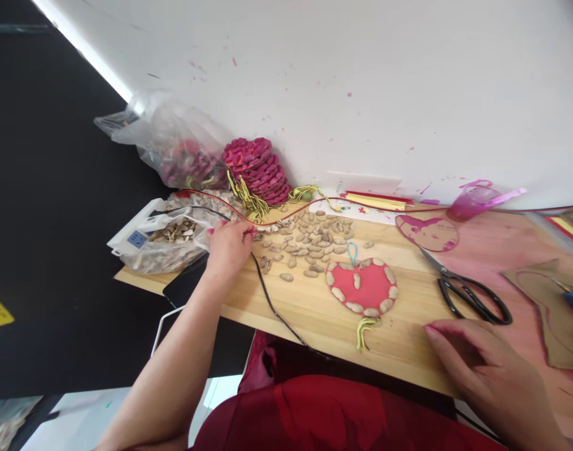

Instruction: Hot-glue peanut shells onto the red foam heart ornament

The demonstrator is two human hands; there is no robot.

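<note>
A red heart (365, 289) edged with peanut shells lies on the wooden table, with one shell inside it, a blue loop on top and a yellow tassel below. My left hand (228, 247) is at the left edge of the scattered peanut shells (315, 246), beside a bag of shells (176, 232); its fingers are bent together, and what they hold, if anything, is too small to name. Right of the heart, near the table's front edge, my right hand (486, 357) rests with fingers curled and thumb apart, nothing seen in it.
Black-handled scissors (471, 299) lie behind my right hand. A stack of magenta hearts (258, 172) leans on the wall beside a plastic bag (168, 138). A pink cup (471, 202) stands at the back right. Cardboard (563, 319) and a black cable (267, 297) lie on the table.
</note>
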